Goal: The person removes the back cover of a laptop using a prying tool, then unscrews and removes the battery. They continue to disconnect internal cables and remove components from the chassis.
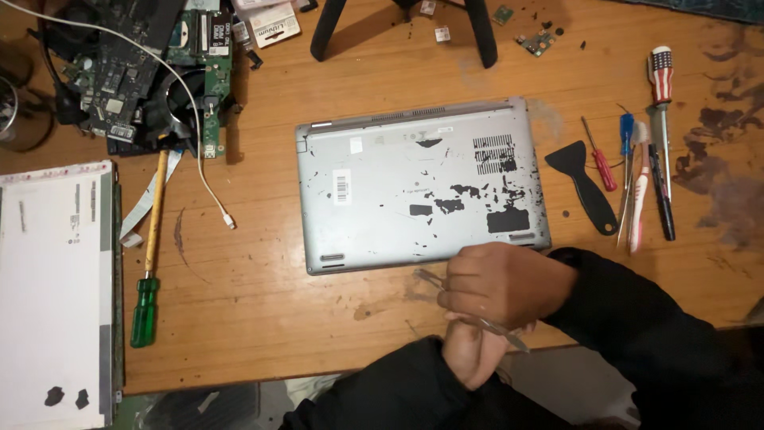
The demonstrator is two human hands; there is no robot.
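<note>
A silver laptop lies bottom side up on the wooden table, its grey base scratched and patched with black marks. Just in front of its near edge my right hand is closed around thin metal tweezers. The tips point left toward the laptop's front edge. My left hand sits directly under the right one, fingers curled on the rear end of the tweezers. Both arms wear dark sleeves.
Right of the laptop lie a black plastic scraper, several screwdrivers and a pen. A green-handled screwdriver and a white cable lie at left, near a loose display panel. Circuit boards sit at back left, tripod legs at the back.
</note>
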